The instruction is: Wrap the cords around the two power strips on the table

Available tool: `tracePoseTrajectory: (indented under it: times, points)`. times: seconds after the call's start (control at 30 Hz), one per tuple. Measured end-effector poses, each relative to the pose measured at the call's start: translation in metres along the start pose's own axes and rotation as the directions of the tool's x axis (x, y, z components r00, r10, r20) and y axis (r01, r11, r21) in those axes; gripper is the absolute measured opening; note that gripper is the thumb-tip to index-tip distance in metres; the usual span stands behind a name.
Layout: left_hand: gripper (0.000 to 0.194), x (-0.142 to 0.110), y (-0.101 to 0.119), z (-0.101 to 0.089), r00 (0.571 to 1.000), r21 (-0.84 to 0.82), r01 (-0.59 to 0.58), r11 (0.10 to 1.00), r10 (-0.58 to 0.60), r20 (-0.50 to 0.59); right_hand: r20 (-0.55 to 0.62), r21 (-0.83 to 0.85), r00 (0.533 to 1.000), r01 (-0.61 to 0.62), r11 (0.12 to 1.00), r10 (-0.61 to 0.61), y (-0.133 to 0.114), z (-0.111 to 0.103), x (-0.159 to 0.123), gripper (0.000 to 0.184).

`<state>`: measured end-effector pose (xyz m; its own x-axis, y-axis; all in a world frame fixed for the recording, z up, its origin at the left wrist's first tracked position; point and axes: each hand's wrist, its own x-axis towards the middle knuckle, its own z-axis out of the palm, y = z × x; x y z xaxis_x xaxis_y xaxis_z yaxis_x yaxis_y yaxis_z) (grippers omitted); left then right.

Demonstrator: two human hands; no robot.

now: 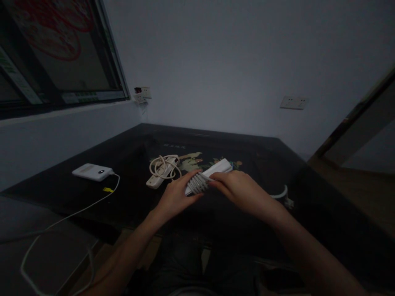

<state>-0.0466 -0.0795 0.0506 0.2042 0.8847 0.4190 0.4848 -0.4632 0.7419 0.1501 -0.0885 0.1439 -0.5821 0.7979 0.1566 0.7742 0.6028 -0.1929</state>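
Observation:
A long white power strip (pixel 219 165) is held at a slant above the dark table, its near part wrapped in several turns of its pale cord (pixel 197 183). My left hand (pixel 175 191) grips the wrapped end, thumb below and fingers over the top. From the right, my right hand (pixel 237 185) pinches the cord beside the coils, thumb and fingers closed. Past my right wrist the cord's loose end (pixel 280 194) curves on the tabletop to a plug (pixel 289 203). My right hand hides part of the strip and cord.
Left of my hands lies a second power strip (pixel 154 181) with a loosely looped beige cord (pixel 163 164). A white power bank (pixel 92 172) sits farther left, its cable (pixel 89 209) trailing off the black table (pixel 129 205). Wall sockets (pixel 293 102) are behind.

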Motion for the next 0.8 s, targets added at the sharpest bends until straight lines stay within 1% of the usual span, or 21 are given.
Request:
tracePoseTrajectory:
  times: [0.1, 0.23, 0.33, 0.43, 0.57, 0.7, 0.8]
  points:
    - [0.063, -0.002, -0.001, 0.003, 0.999, -0.022, 0.012, 1.000, -0.012, -0.036, -0.040, 0.014, 0.999, -0.016, 1.000, 0.016, 0.001, 0.008, -0.006, 0.023]
    - [0.064, -0.003, -0.006, 0.008, 0.997, 0.014, -0.025, 1.000, 0.026, -0.069, -0.034, 0.026, 0.999, -0.009, 1.000, 0.010, 0.000, 0.022, -0.013, 0.023]
    - [0.064, -0.005, -0.008, 0.011, 0.998, 0.010, -0.033, 0.999, 0.034, -0.054, -0.047, 0.062, 0.999, 0.018, 0.998, -0.015, -0.001, 0.032, -0.017, 0.023]
    - [0.064, -0.007, -0.007, 0.012, 0.998, 0.003, -0.031, 1.000, 0.031, -0.047, -0.092, 0.119, 0.995, 0.047, 0.992, -0.036, 0.002, 0.040, -0.020, 0.026]
    - [0.063, -0.010, -0.003, 0.010, 0.997, -0.022, -0.029, 0.999, 0.027, -0.071, -0.160, 0.230, 0.987, 0.058, 0.971, -0.022, 0.010, 0.040, -0.021, 0.024]
    - [0.062, -0.012, -0.002, 0.008, 0.995, -0.052, -0.019, 0.998, 0.014, -0.094, -0.153, 0.313, 0.988, 0.014, 0.950, 0.036, 0.015, 0.038, -0.022, 0.022]
    - [0.063, -0.013, -0.001, 0.007, 0.994, -0.087, 0.002, 0.996, -0.012, -0.108, -0.148, 0.364, 0.988, 0.014, 0.931, 0.043, 0.017, 0.039, -0.023, 0.021]
